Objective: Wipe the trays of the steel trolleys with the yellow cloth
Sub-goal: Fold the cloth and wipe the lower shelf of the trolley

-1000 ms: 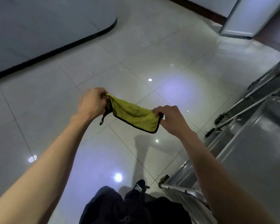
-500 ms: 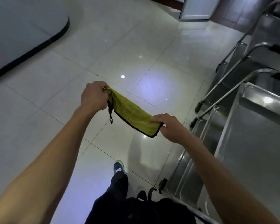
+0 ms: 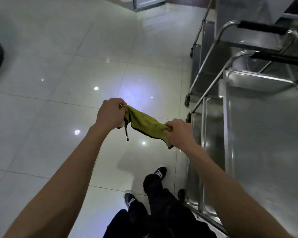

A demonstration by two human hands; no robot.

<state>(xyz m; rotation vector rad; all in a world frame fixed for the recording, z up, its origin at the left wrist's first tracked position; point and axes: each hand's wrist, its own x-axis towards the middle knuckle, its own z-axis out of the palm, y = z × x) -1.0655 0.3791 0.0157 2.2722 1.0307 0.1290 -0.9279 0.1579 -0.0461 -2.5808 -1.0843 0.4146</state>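
We see the yellow cloth (image 3: 147,127) stretched above the tiled floor (image 3: 58,66) — left hand (image 3: 110,114) and right hand (image 3: 179,133) each gripping an end — with the steel trolley's tray (image 3: 265,134) at three o'clock.

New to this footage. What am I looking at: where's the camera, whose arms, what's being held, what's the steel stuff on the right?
There is no robot here. A person wears one wide-angle camera on the head, looking down, so the two bare arms are theirs. The left hand and right hand each grip one end of a yellow cloth, stretched between them in the air over a glossy tiled floor. On the right stand steel trolleys; the nearest tray looks bare. The cloth touches no tray. Below are the person's dark trousers and shoes.
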